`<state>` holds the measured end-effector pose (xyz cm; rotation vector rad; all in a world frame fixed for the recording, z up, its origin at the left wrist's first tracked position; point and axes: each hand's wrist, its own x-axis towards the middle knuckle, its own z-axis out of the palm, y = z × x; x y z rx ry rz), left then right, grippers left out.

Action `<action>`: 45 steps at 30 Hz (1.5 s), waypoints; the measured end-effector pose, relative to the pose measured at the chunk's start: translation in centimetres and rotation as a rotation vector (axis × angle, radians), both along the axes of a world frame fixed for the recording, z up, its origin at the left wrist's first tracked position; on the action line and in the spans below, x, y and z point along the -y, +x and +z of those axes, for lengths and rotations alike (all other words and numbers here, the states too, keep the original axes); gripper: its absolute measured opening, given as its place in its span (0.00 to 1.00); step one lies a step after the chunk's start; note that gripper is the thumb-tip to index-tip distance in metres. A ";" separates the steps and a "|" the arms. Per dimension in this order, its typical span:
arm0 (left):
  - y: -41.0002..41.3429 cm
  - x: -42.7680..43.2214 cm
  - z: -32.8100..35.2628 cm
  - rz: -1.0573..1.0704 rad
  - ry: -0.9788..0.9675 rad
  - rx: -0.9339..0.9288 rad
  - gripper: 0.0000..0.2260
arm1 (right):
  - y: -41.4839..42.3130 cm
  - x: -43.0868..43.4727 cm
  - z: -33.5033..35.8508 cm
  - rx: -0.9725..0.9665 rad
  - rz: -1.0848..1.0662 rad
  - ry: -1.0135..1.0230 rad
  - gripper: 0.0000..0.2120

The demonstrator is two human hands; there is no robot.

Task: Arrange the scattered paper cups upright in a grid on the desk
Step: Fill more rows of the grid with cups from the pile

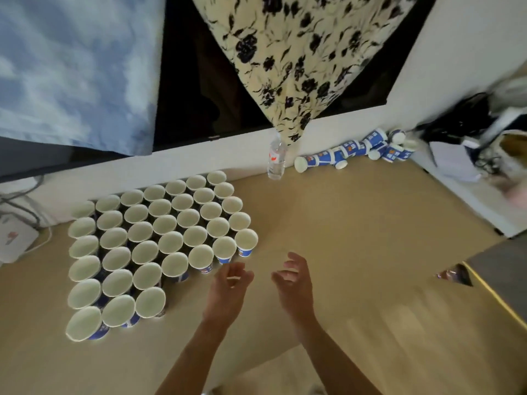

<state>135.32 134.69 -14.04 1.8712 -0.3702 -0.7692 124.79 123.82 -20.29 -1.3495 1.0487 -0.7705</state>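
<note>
Hovering above the near middle of the tan wooden desk (356, 252), the left hand (231, 283) and the right hand (293, 280) both hold nothing, their fingers loosely curled and apart.

The tipped blue-and-white paper cups (353, 149) lie far and to the right of both hands. They are heaped against the white wall (322, 132), just right of the clear plastic water bottle (277, 156). The right hand is the nearer one, though well apart from them. Most lie on their sides, with long axes running roughly along the wall, left to right. About nine show there, but several overlap, so the exact number cannot be told.

The upright white-lined paper cups (164, 224) stand mouths up on the left of the desk, packed rim to rim. They form seven columns, the three left ones six deep and the four right ones five deep, thirty-eight in all.

The next free place looks to be the near end of the fourth column, just left of the left hand. A fetched cup would therefore likely travel from far right to near left. There is one bottle.
</note>
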 end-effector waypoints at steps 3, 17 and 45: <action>-3.4 4.1 1.1 0.041 -0.048 0.017 0.10 | -3.7 4.2 1.7 0.059 0.015 -0.002 0.25; -16.6 19.6 2.6 0.071 -0.213 0.035 0.05 | -17.1 19.4 6.3 0.111 0.019 0.039 0.19; -14.3 41.3 -2.8 0.326 -0.005 -0.095 0.07 | -3.2 48.1 0.0 -0.375 0.701 -0.311 0.26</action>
